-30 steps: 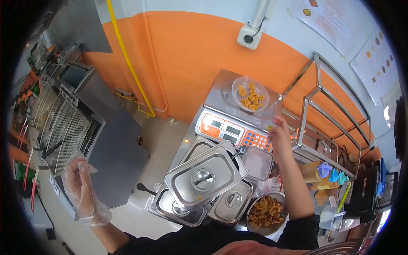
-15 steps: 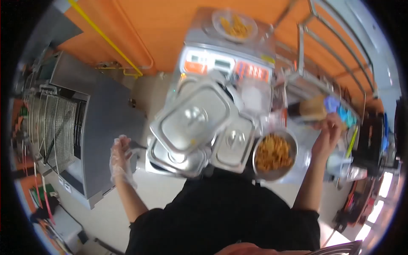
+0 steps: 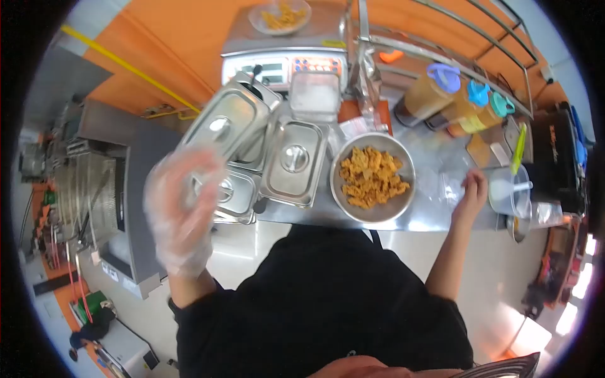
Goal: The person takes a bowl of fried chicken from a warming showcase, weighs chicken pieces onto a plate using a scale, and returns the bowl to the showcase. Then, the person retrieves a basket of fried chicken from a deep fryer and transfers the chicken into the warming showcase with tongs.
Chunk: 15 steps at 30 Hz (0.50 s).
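My left hand (image 3: 184,205), in a clear plastic glove, is raised in front of the lidded steel pans (image 3: 224,121) at the left; its fingers are curved apart with nothing between them. Bare, my right hand (image 3: 471,194) hangs over the counter's right part, fingers loosely bent, near crumpled clear plastic (image 3: 449,191) and a clear tub (image 3: 509,192). Whether it holds anything is too small to tell. Between the hands stands a steel bowl (image 3: 338,195) of fried pieces (image 3: 372,176). A closed steel pan (image 3: 294,157) sits left of the bowl.
A scale (image 3: 283,66) at the back carries a plastic bowl (image 3: 253,19) of fried pieces. Sauce bottles (image 3: 423,99) with coloured lids stand at the back right, below a metal rack (image 3: 441,47). A fryer basket (image 3: 94,189) is at the far left.
The view has swung right and down, bringing the steel bowl toward the middle. My left hand has risen in front of the pans. My right hand has moved from beside the scale to the counter's right part.
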### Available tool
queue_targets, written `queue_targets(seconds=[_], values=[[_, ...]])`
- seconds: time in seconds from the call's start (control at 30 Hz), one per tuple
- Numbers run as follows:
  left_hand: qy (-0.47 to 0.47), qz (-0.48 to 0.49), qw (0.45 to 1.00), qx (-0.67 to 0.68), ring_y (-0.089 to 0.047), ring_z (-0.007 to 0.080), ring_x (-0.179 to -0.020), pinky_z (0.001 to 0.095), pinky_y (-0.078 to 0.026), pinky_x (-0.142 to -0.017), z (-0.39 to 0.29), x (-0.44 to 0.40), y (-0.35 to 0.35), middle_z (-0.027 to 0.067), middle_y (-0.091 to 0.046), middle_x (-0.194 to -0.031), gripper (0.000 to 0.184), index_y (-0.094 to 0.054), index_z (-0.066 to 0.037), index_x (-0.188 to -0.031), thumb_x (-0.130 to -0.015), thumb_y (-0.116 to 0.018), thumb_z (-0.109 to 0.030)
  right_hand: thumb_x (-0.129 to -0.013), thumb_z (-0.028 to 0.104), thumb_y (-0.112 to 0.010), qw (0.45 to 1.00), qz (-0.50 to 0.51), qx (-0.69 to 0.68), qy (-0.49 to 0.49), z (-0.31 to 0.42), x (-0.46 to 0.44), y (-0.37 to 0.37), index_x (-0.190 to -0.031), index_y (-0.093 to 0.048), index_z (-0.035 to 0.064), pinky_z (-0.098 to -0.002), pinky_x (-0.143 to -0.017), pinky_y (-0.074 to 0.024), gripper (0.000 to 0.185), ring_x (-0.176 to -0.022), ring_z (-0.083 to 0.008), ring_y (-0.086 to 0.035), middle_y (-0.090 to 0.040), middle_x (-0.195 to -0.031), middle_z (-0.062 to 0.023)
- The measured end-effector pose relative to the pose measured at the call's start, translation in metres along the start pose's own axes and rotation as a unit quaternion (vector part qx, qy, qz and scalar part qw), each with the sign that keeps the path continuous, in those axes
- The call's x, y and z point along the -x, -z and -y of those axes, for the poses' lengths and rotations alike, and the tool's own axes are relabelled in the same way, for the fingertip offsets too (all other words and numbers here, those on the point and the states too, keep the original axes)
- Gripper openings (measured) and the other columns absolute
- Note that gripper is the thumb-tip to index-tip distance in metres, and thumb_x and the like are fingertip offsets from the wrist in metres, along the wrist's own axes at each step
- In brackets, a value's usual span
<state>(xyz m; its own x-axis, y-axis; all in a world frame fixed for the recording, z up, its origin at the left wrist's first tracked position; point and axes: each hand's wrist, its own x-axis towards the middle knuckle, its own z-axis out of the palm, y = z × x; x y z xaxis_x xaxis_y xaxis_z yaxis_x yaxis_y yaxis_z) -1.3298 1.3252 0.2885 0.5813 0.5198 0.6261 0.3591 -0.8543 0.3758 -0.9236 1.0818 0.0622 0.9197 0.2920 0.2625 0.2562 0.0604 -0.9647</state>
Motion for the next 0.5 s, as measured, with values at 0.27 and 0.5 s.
queue_targets(seconds=[0.27,0.5], values=[[0.125,0.238,0.963,-0.025,-0.063,0.0308,-0.104,0.0398,-0.047,-0.094,0.079,-0.223,-0.11,0.0173,-0.064,-0.12,0.037,-0.059,-0.004,-0.126,-0.093,-0.05,-0.018,-0.091,0.008,-0.057,0.997,-0.063,-0.016,-0.031,-0.035,0.016,0.077,-0.099,-0.06,0.0034,-0.0231,-0.068,-0.0365,0.009,-0.074,-0.0086,-0.043,-0.053,-0.087,0.0005],[0.089,0.353,0.849,-0.383,-0.062,0.0355,-0.109,0.0428,-0.049,-0.093,0.13,-0.289,-0.207,0.0207,-0.063,-0.12,0.034,-0.064,-0.007,-0.119,-0.094,-0.048,-0.023,-0.093,0.009,-0.056,0.988,-0.123,0.07,-0.055,-0.049,0.066,0.153,-0.096,-0.06,0.0054,-0.023,-0.067,-0.0353,0.006,-0.072,-0.0083,-0.041,-0.053,-0.089,0.0012]])
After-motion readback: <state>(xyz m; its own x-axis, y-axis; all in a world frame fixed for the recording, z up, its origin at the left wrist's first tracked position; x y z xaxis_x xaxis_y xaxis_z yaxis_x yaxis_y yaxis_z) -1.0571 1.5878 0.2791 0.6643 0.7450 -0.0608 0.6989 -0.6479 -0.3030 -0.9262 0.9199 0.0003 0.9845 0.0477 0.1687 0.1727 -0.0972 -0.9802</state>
